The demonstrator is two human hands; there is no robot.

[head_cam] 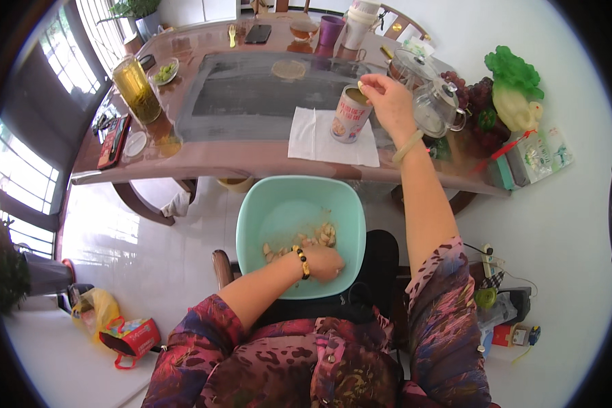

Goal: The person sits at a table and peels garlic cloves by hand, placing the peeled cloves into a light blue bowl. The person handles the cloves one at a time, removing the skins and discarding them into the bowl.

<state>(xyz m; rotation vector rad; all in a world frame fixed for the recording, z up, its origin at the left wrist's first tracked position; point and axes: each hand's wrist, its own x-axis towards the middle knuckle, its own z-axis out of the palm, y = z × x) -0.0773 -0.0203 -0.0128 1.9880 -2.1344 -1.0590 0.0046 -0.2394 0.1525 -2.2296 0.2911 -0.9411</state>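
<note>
A mint-green plastic basin (285, 199) rests on my lap, with garlic cloves (327, 235) and loose skins lying in it. My left hand (327, 262) is down inside the basin at its near right; its fingers point down and are mostly hidden, so what they hold cannot be seen. Over the mouth of an open printed can (348, 118), my right hand (385, 99) pinches a small pale piece, which looks like a garlic clove (361, 86), between thumb and fingertips. The can stands upright on a white paper napkin (306, 133) near the table's front edge.
The wooden table (224, 166) carries a tall glass of tea (136, 91), a red phone-like case (114, 143) and a bowl of green fruit (164, 72) on the left. Glass teapots (436, 109), grapes (477, 92) and a cabbage ornament (515, 92) stand close to my right arm. A purple cup (330, 30) is farther back.
</note>
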